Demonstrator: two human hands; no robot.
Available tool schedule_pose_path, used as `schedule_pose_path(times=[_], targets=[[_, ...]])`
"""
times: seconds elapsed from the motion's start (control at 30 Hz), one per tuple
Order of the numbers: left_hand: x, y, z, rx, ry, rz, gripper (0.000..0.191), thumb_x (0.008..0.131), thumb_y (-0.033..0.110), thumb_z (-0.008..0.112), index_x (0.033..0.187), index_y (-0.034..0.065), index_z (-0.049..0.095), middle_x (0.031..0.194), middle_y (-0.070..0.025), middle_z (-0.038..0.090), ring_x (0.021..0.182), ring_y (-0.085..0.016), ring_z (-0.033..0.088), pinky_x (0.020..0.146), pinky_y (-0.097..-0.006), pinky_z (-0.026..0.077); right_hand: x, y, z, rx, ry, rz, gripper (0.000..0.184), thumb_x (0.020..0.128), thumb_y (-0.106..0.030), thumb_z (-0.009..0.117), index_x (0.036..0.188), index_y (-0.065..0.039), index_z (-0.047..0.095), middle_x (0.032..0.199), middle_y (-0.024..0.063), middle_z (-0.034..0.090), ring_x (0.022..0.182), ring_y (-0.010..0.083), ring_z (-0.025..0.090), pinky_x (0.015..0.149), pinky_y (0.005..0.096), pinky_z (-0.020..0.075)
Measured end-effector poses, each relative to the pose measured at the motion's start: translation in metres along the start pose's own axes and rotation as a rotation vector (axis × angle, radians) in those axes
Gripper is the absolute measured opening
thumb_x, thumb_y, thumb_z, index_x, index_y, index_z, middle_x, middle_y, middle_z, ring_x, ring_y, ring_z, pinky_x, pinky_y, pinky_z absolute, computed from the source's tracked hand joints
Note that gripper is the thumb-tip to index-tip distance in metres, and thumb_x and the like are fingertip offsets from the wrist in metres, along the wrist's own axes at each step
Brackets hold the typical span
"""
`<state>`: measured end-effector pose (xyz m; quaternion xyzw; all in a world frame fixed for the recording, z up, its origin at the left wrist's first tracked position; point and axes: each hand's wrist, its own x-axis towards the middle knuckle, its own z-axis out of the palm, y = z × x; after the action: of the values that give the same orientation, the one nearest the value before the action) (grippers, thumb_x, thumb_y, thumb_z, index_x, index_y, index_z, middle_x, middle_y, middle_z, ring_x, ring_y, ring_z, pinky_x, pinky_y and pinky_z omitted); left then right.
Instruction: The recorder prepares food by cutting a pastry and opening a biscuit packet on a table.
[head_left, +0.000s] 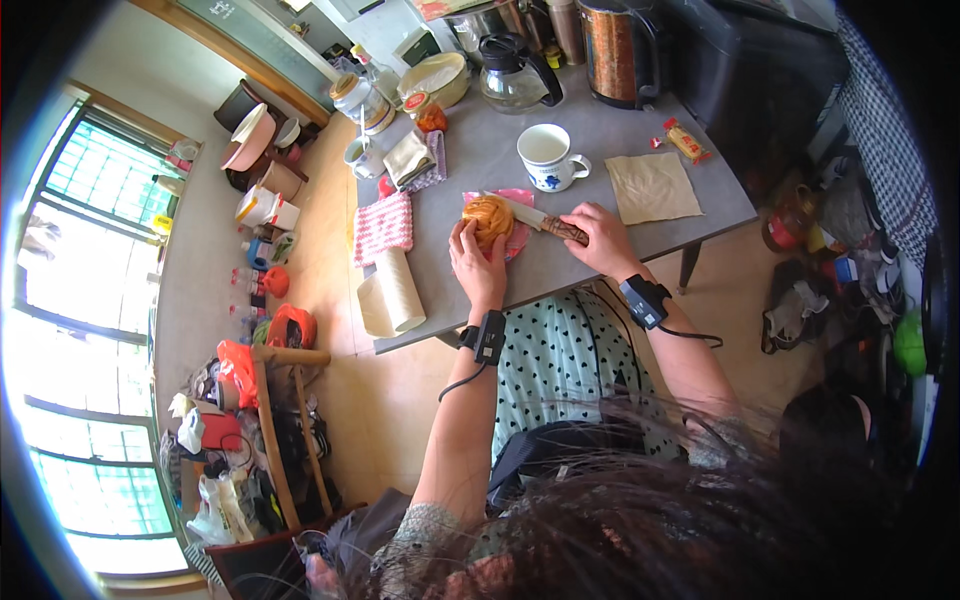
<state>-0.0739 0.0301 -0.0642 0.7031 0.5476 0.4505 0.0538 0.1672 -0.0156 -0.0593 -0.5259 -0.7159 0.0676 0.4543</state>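
Observation:
A round golden bun with a ridged top rests on a pink wrapper near the table's front edge. The fingers of my left hand are curled against its near side, steadying it. My right hand grips the patterned handle of a knife. Its pale blade points left and reaches the bun's upper right side; whether it has cut in, I cannot tell. Behind the bun stands a white mug with a blue picture. To the right of the mug lies a beige paper towel sheet.
Left of the bun are a paper towel roll, a red-checked cloth and folded cloths. A glass coffee pot, a kettle and a jar line the back. A wrapped snack lies at right on the grey table.

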Motion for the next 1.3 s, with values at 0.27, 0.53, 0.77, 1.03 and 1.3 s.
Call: schedule_pose_path(times=[0.27,0.53,0.77,1.03,1.3], targets=[[-0.0008,0.0028,0.0003,-0.013,0.0,-0.029,0.054,0.084,0.022,0.08,0.132,0.0072,0.059,0.142,-0.0168,0.053,0.13,-0.039,0.053,0.108,-0.0492,0.044,-0.0015,0.0027,-0.0002,0.036,-0.02,0.022,0.033,0.074,-0.012,0.08,0.106,-0.005,0.073,0.101,0.0075,0.065,0.097,0.0287,0.066,0.084,0.0404,0.0559],[-0.0007,-0.0005,0.002,0.0,-0.003,-0.013,0.054,0.085,0.022,0.08,0.132,0.0073,0.059,0.142,-0.0163,0.053,0.13,-0.039,0.053,0.108,-0.0495,0.044,-0.0004,0.0007,-0.0002,0.015,0.001,0.011,0.032,0.075,-0.011,0.08,0.105,-0.005,0.073,0.1,0.0077,0.066,0.097,0.0289,0.066,0.083,0.0405,0.0561],[-0.0011,0.0012,0.0009,-0.008,-0.008,-0.042,0.055,0.085,0.022,0.08,0.133,0.0074,0.058,0.143,-0.0159,0.053,0.13,-0.039,0.053,0.108,-0.0496,0.044,-0.0004,0.0003,-0.0016,0.046,-0.016,0.023,0.031,0.074,-0.01,0.08,0.103,-0.005,0.072,0.1,0.0081,0.066,0.096,0.0295,0.066,0.083,0.0407,0.0561],[-0.0011,0.0018,0.0006,0.0,-0.015,-0.031,0.053,0.085,0.022,0.08,0.132,0.0068,0.058,0.143,-0.0156,0.053,0.13,-0.039,0.053,0.108,-0.0495,0.043,-0.0003,-0.0012,-0.002,0.021,-0.01,0.024,0.032,0.074,-0.01,0.081,0.104,-0.005,0.073,0.1,0.0081,0.066,0.096,0.0291,0.066,0.083,0.04,0.0561],[-0.0003,0.0004,-0.0004,0.0,0.011,-0.018,0.053,0.085,0.022,0.08,0.131,0.0064,0.059,0.142,-0.0161,0.054,0.129,-0.039,0.054,0.107,-0.0491,0.045,0.0001,0.0005,-0.002,0.04,-0.026,0.014,0.034,0.073,-0.01,0.081,0.105,-0.004,0.073,0.099,0.0083,0.066,0.096,0.0293,0.066,0.083,0.0399,0.0561]])
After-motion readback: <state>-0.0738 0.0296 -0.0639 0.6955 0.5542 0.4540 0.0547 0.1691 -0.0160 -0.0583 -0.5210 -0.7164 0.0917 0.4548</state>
